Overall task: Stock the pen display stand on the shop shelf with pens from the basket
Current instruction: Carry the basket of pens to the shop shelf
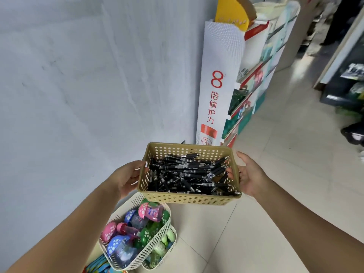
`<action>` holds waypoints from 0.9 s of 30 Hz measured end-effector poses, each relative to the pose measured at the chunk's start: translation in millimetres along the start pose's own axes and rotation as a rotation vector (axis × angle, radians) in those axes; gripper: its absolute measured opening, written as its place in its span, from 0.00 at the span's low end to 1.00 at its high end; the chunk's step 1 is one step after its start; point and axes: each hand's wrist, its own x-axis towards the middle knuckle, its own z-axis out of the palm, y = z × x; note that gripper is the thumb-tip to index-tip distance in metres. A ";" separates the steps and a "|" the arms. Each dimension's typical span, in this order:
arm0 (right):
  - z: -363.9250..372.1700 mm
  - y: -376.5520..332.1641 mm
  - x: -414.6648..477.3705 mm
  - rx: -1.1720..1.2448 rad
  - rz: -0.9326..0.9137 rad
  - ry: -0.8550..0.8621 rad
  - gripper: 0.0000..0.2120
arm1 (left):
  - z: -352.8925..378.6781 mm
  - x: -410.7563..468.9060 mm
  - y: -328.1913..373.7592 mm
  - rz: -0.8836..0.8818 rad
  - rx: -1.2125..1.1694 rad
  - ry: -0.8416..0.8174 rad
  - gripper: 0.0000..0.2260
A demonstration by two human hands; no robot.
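A tan perforated plastic basket (189,199) is held in the air in front of me, above the floor. Inside lies a loose heap of several black pens (189,175) with silver clips. My left hand (128,177) grips the basket's left side, thumb on the rim. My right hand (249,174) grips the right side, thumb over the rim and fingers under it. No pen display stand shows in this view.
Below the basket, white slotted baskets (157,239) hold colourful small bottles. A white wall (78,85) fills the left. A tall white roll with red print (216,91) leans by a red-and-white shelf unit (254,79). Tiled floor (285,154) runs to the right.
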 end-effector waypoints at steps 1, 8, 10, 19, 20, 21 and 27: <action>-13.6 -7.8 1.5 0.008 0.000 0.008 0.30 | 17.1 2.2 2.2 -0.001 0.009 -0.007 0.06; -106.7 -61.7 13.5 0.101 -0.003 0.064 0.30 | 131.7 14.6 17.9 0.002 0.100 -0.088 0.05; -131.2 -76.0 13.4 0.143 -0.005 0.067 0.30 | 162.5 16.6 24.0 0.018 0.124 -0.118 0.05; -244.6 -134.4 -7.9 0.296 -0.106 0.187 0.29 | 310.3 31.8 39.4 0.043 0.221 -0.330 0.12; -256.2 -137.2 -11.1 0.321 -0.117 0.202 0.28 | 326.0 32.6 41.1 0.042 0.242 -0.358 0.12; -267.6 -139.2 -14.2 0.349 -0.126 0.216 0.28 | 341.4 33.9 42.5 0.038 0.267 -0.387 0.13; -324.1 -135.6 -39.4 0.528 -0.187 0.318 0.26 | 424.5 45.8 46.6 0.048 0.403 -0.537 0.16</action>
